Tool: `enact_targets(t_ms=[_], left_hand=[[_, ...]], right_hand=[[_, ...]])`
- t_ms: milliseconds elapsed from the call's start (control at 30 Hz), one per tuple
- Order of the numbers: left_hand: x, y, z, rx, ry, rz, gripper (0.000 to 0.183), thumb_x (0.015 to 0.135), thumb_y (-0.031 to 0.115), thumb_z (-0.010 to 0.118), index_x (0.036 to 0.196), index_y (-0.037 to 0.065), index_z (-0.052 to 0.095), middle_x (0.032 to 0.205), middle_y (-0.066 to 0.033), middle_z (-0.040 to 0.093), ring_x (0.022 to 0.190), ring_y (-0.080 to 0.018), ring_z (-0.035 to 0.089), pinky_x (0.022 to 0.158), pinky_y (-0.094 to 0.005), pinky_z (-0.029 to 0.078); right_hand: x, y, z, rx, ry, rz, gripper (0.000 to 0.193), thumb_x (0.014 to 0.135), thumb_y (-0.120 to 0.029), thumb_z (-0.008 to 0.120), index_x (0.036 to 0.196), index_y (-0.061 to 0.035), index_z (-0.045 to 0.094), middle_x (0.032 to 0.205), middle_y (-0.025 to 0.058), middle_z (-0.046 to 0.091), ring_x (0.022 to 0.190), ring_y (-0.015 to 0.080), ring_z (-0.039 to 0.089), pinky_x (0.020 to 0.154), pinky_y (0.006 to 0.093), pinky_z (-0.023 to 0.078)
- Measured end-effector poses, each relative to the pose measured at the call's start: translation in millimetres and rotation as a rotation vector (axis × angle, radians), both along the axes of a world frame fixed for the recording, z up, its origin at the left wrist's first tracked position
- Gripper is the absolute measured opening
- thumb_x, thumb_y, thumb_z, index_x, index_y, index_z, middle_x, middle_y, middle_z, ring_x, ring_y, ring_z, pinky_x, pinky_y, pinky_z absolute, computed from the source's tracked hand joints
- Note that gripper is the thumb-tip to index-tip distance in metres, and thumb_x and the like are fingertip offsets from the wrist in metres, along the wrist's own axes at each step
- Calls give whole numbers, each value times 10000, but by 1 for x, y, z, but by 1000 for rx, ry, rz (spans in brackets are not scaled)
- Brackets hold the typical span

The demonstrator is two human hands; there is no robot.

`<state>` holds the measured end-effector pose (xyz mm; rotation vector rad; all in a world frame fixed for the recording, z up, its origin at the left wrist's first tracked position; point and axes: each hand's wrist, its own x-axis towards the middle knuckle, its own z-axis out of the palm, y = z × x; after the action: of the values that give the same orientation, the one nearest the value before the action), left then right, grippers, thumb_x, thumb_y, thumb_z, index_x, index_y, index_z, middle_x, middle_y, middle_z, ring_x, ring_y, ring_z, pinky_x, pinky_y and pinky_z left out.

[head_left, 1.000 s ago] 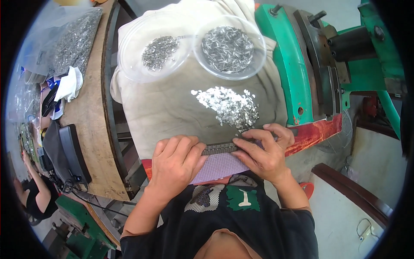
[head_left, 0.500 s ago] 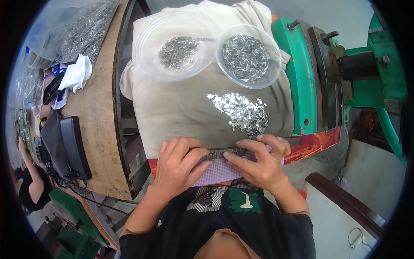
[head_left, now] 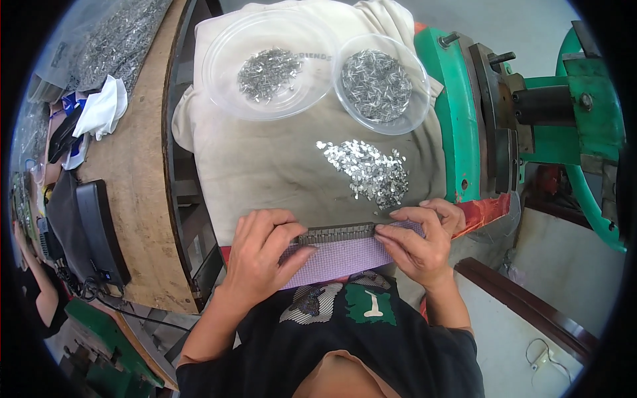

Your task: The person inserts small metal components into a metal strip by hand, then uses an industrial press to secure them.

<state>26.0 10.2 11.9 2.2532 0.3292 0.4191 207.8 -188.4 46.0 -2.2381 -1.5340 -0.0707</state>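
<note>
Fingers (head_left: 284, 233) of left hand (head_left: 255, 255) clamped on slotted metal bar (head_left: 342, 234), right hand (head_left: 426, 251) at its right end, grip unclear, silver flakes (head_left: 368, 171) beyond

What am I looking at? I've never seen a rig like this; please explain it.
There is no robot: a person works bare-handed, seen from above by a wide fisheye camera worn on the head, so straight edges bend near the rim. The left hand and right hand are at opposite ends of a dark ridged metal bar, next to a purple checked cloth; how firmly each grips, I cannot tell. Beyond, on a pale cloth, lie a heap of silvery flakes, a wide clear dish and a smaller clear bowl, both holding small metal pieces. A green machine stands on the right.
</note>
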Motion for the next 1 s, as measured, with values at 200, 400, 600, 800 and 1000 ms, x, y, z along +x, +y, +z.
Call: enact_targets(t_ms=[200,400,600,800,1000], left_hand=[[-1,0,0,-7,23,2,359,705,160,819,1001,69,636,1052,-92,614,940,-290,591,795,-403,435],[0,-5,-8,-22,-35,-21,353,754,210,769,1033,75,599,1086,-91,564,1018,-294,557,854,-416,428],[-1,-5,-7,-39,-92,12,341,749,218,783,1006,68,618,1076,-73,572,980,-259,561,844,-394,423],[-2,-4,-5,-79,-105,-6,346,741,199,788,1008,69,610,1066,-68,567,969,-250,560,834,-387,422],[-3,-3,-7,-89,-87,4,335,778,241,756,1021,66,606,1077,-108,567,1021,-299,565,863,-412,429]], right_hand=[[-2,2,-2,-96,33,28,201,666,-221,813,859,-243,762,1036,-69,655,1050,244,505,914,428,298],[8,15,11,-201,-12,179,201,647,-197,786,829,-209,703,1028,-52,644,1047,260,525,898,453,334],[10,7,4,-130,-72,153,168,671,-191,793,819,-192,714,1017,-44,634,1038,275,501,926,470,302],[8,-2,-6,-97,-87,158,166,694,-186,792,844,-180,722,975,-31,638,1027,275,506,928,473,307],[-2,4,0,-32,-95,136,214,699,-182,799,907,-197,751,902,-39,635,929,231,560,883,443,336]])
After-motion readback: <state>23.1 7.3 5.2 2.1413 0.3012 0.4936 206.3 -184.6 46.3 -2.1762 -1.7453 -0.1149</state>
